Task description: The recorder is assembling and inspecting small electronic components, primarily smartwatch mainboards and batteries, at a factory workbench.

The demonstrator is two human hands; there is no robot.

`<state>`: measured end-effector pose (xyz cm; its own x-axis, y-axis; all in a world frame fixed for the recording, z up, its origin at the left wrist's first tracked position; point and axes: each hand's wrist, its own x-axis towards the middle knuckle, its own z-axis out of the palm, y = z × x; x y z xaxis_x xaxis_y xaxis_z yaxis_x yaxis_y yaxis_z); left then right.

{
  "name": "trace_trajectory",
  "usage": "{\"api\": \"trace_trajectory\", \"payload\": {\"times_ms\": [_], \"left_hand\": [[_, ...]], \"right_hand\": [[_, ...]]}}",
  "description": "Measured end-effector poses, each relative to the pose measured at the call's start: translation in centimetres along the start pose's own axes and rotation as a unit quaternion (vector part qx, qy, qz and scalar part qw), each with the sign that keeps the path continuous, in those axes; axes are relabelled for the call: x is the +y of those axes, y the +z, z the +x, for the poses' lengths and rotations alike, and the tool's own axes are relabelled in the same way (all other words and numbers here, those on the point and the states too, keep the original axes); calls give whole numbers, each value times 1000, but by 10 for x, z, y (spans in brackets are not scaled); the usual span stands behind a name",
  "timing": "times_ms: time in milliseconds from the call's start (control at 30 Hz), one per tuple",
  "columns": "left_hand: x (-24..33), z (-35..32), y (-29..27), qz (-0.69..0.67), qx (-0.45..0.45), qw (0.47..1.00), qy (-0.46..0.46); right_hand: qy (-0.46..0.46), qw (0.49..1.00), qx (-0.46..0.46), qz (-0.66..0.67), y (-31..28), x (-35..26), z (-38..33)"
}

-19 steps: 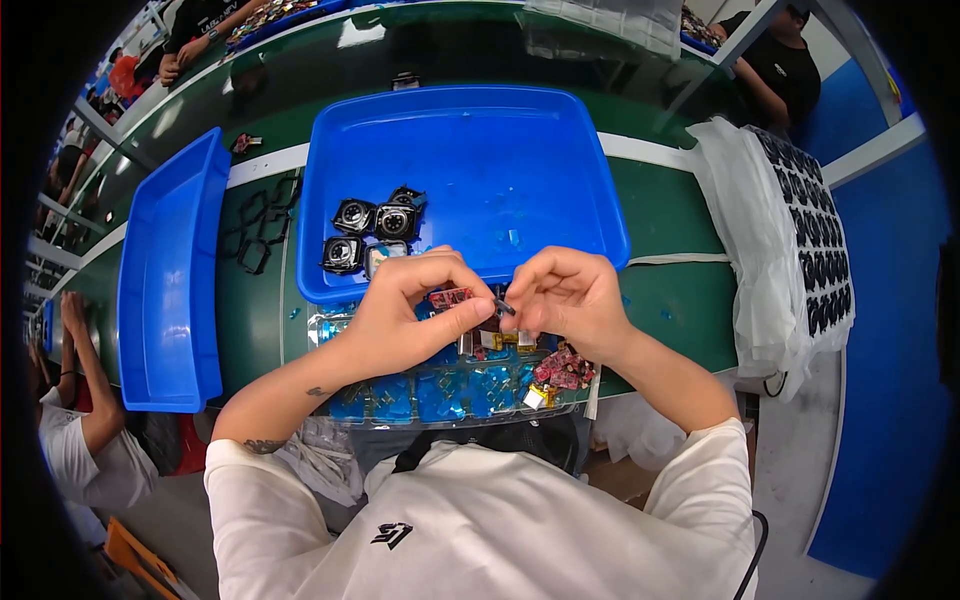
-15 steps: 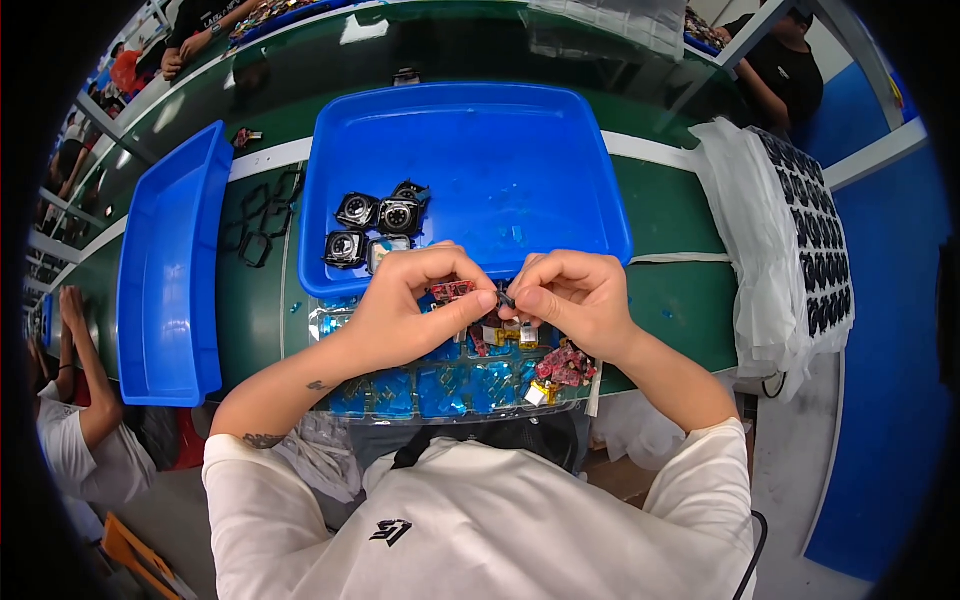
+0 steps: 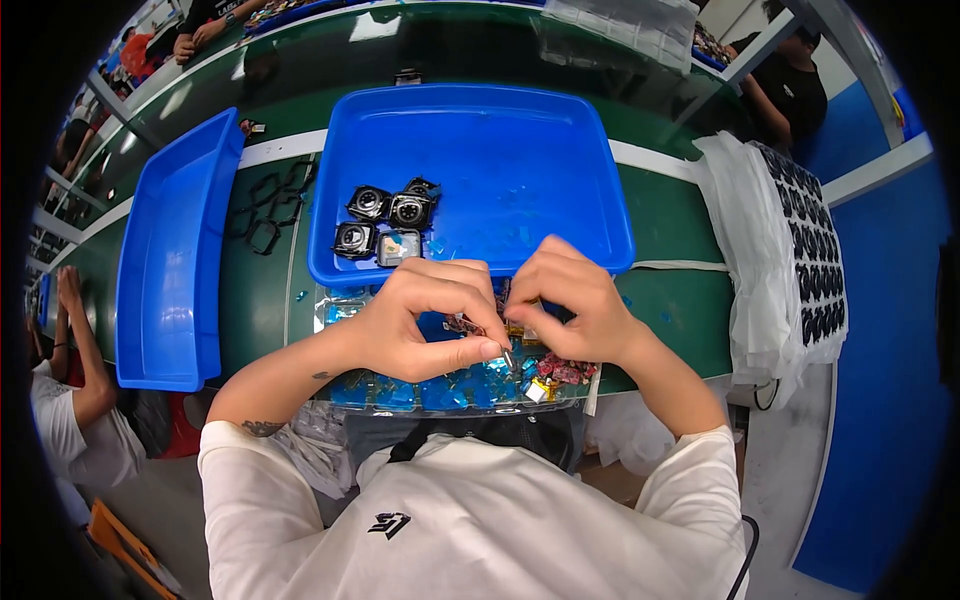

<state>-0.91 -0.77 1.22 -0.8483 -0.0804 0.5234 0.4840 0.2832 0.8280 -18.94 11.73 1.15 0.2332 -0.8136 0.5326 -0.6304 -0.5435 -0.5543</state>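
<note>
My left hand pinches a small dark metallic part between thumb and forefinger. Close to its right is my right hand, fingers curled and thumb near the forefinger; whatever may be between them is hidden. Both hands are above a clear plastic tray strewn with bits of blue film. Reddish circuit boards and a small silver-and-yellow battery lie in the tray's right part. More small parts lie partly hidden under my hands.
Beyond the hands stands a large blue bin with several black watch cases at its left. Another blue bin is tilted at the left, beside black frames. White-wrapped trays of black parts stand right. Other people work nearby.
My hands have moved apart from where they met. The left hand has come slightly down and right with the small dark part; the right hand has lifted slightly.
</note>
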Motion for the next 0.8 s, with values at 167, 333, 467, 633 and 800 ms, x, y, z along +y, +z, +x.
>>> {"api": "trace_trajectory", "payload": {"times_ms": [167, 333, 467, 633, 800], "left_hand": [[19, 1, 1, -64, -107, 992, 27], [16, -2, 7, -51, -195, 979, -35], [11, -1, 7, -50, -177, 983, -15], [11, -1, 3, -45, -165, 985, -35], [13, -1, 0, -40, -122, 990, -53]], "right_hand": [[-2, 998, -37, -54, 0, 4, 14], [32, 988, -51, -141, 8, 12, 55], [77, 983, -88, -145, 22, 38, 95], [59, 977, -77, -188, 32, 49, 105], [213, 967, -54, 129, 4, 31, 74]]}}
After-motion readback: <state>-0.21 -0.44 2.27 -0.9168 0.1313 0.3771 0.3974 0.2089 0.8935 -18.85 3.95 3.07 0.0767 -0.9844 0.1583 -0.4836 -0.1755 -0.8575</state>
